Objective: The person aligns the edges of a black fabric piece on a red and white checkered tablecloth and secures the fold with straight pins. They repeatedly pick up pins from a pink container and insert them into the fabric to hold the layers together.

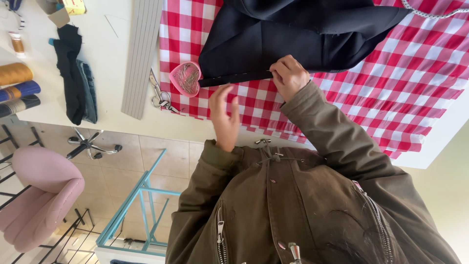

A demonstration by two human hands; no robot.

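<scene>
A black fabric piece (293,34) lies on a red-and-white checked cloth (400,83) spread over a white table (112,44). My right hand (289,77) pinches the fabric's folded lower edge, a narrow black strip (234,78) running left. My left hand (224,115) hovers just below that strip with fingers apart and holds nothing. A pink heart-shaped dish of pins (185,78) sits at the strip's left end, close to my left hand. Olive jacket sleeves cover both arms.
Scissors (159,95) lie beside the pin dish. A grey slatted strip (141,54) and folded dark cloths (73,73) rest further left, with thread cones (17,83) at the table's left edge. Below are a pink swivel chair (39,195) and a light-blue metal frame (141,195).
</scene>
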